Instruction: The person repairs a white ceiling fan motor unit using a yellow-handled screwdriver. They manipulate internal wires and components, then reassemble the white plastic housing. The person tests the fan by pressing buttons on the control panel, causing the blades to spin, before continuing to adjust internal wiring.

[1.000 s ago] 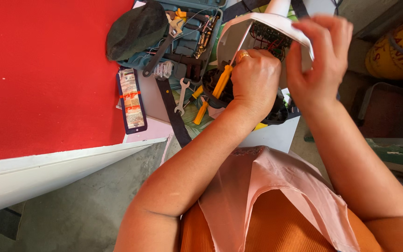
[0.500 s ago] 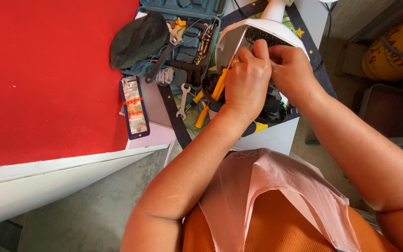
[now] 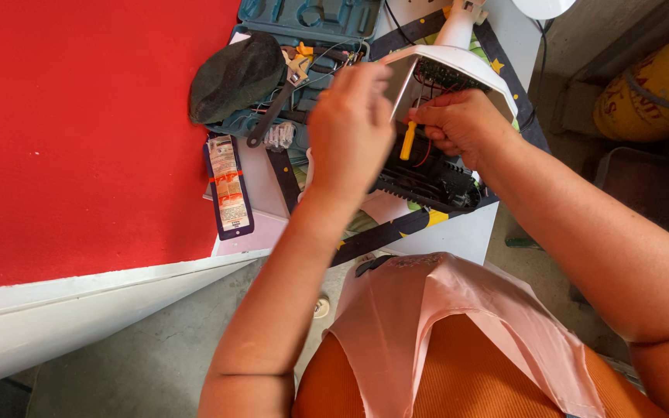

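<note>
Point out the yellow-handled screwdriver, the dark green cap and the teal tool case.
yellow-handled screwdriver (image 3: 407, 141), head view, on the middle of its yellow handle.
dark green cap (image 3: 235, 77), head view, on the top of its crown.
teal tool case (image 3: 311, 15), head view, on the moulded inside of its open lid.

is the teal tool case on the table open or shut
Open. The teal tool case has its lid laid back showing empty moulded recesses, and tools such as a wrench lie exposed in its lower half.

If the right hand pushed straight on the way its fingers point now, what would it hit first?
Probably the yellow-handled tool just past the right hand, then the left hand; depth is unclear.
</note>
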